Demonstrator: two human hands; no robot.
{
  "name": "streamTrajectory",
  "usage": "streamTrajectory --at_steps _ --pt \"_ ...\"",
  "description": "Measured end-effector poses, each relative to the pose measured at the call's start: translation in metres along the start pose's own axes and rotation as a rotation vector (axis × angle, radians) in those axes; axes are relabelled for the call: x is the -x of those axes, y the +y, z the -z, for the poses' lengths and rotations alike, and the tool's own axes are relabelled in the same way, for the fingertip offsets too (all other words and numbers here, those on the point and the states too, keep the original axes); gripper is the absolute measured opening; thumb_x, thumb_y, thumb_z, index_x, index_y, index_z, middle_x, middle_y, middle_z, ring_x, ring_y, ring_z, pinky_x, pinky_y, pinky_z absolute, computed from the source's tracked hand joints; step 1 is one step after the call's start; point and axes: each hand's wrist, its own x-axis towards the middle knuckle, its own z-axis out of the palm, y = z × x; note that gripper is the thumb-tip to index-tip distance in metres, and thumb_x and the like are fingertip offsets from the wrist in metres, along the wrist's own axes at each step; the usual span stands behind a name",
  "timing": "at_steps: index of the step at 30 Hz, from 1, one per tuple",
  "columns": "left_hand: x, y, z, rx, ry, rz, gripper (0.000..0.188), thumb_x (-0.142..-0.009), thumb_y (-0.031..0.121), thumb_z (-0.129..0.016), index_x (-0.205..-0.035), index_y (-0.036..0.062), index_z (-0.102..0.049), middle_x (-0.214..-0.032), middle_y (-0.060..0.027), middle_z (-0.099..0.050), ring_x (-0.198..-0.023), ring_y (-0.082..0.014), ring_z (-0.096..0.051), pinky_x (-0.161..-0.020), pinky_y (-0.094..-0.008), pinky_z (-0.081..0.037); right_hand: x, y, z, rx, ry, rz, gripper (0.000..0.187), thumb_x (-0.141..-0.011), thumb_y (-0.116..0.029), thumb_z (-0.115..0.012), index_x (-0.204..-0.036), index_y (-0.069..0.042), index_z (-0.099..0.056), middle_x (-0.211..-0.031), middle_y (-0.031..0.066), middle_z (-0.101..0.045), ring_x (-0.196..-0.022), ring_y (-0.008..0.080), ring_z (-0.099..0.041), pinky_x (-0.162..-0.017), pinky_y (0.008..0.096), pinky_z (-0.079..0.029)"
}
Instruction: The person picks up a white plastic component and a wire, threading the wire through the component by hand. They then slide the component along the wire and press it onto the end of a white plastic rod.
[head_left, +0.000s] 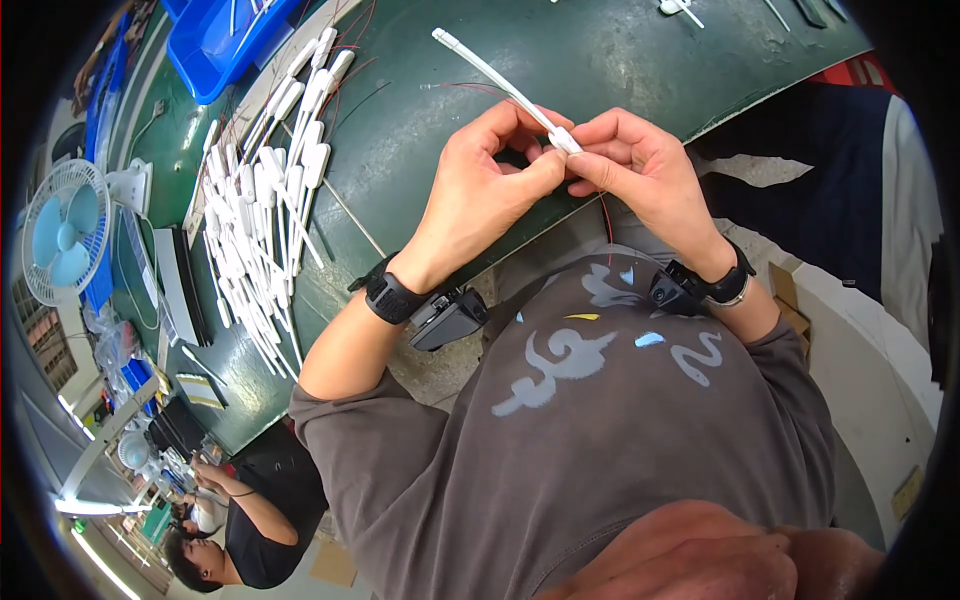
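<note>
Above the near edge of the green table, both my hands are on a white plastic wand-like part point(503, 84), a slim rod with a wider body at its lower end. My left hand point(490, 180) is closed, thumb and fingers pinching the wider body. From the other side, my right hand point(645, 180) pinches the body's end between thumb and fingertips. A thin red wire point(607, 215) hangs below my right fingers, and another thin reddish wire point(465, 85) runs out beyond my left hand. My fingers hide part of the body.
A heap of similar white parts point(265, 190), some trailing red wires, covers the table's left side. Behind it stands a blue bin point(205, 60). A small fan point(66, 235) is at far left. A co-worker in black point(265, 510) sits at lower left. Dark fabric point(820, 190) hangs at right.
</note>
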Motion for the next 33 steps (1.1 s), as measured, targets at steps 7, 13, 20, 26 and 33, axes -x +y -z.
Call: streamTrajectory --at_steps 7,13,20,26,33 --pt "0.001 0.002 -0.004 0.052 0.032 0.033 0.022 -0.085 0.008 -0.067 -0.105 0.0003 -0.063 -0.085 -0.0011 -0.064 -0.075 -0.0069 -0.058 -0.065 -0.0234 -0.051 -0.002 0.001 0.0 -0.004 -0.028 0.008 0.022 -0.1 -0.011 -0.058 -0.117 0.003 -0.056 -0.11 0.0085 -0.068 -0.1 0.0115 -0.066 -0.084 0.0259 -0.057" --pt "0.002 -0.005 -0.01 -0.102 0.098 -0.052 0.021 -0.086 0.007 -0.065 -0.105 -0.0004 -0.062 -0.086 -0.0025 -0.063 -0.076 -0.0078 -0.059 -0.063 -0.0241 -0.052 -0.004 0.0 0.001 0.025 -0.036 -0.009 0.023 -0.101 -0.011 -0.057 -0.119 0.003 -0.056 -0.113 0.0096 -0.068 -0.101 0.0118 -0.066 -0.085 0.0254 -0.056" --pt "-0.003 -0.001 0.0 0.109 0.015 0.05 0.024 -0.088 0.011 -0.066 -0.108 0.0002 -0.059 -0.089 -0.0041 -0.064 -0.077 -0.008 -0.06 -0.059 -0.0231 -0.053 -0.007 -0.01 0.006 0.039 -0.094 -0.077 0.025 -0.1 -0.009 -0.057 -0.122 0.003 -0.055 -0.115 0.0098 -0.067 -0.103 0.0128 -0.066 -0.086 0.0258 -0.056" --pt "-0.003 0.001 0.002 0.087 -0.01 0.076 0.026 -0.088 0.011 -0.067 -0.11 0.0006 -0.057 -0.086 -0.0029 -0.061 -0.074 -0.007 -0.057 -0.057 -0.0228 -0.053 -0.007 -0.008 0.007 0.021 -0.121 -0.072 0.028 -0.099 -0.007 -0.058 -0.125 0.004 -0.055 -0.116 0.0094 -0.067 -0.103 0.013 -0.066 -0.086 0.026 -0.056" --pt "-0.002 -0.003 -0.001 0.074 0.02 0.036 0.027 -0.086 0.008 -0.068 -0.11 0.0012 -0.057 -0.086 -0.0012 -0.059 -0.075 -0.0056 -0.055 -0.056 -0.0218 -0.052 -0.008 -0.006 0.006 0.019 -0.087 -0.028 0.026 -0.099 -0.007 -0.058 -0.123 0.004 -0.056 -0.115 0.0095 -0.067 -0.103 0.0126 -0.066 -0.086 0.0263 -0.057"
